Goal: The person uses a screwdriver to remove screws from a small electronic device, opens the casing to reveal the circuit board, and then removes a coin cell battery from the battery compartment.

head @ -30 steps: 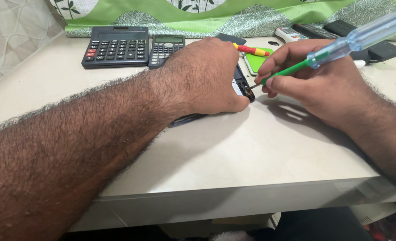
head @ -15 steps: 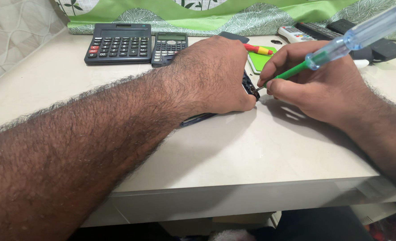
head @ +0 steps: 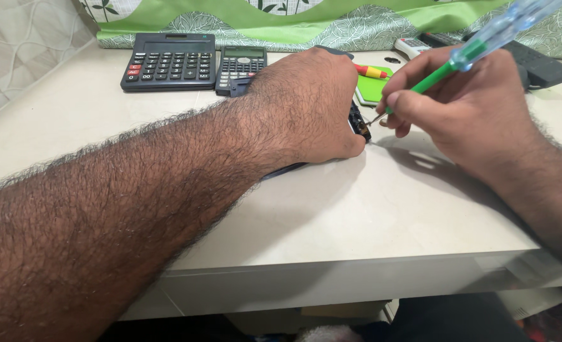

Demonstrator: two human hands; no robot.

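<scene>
Two bare hands work on a small dark device at the middle of a pale tabletop.

At upper left lie a large black desk calculator and a smaller dark scientific calculator. The left hand, fingers curled, presses down over the dark flat device, mostly hidden. At right, the right hand pinches a green-shafted screwdriver with a clear handle, tip at the device's exposed edge.
</scene>
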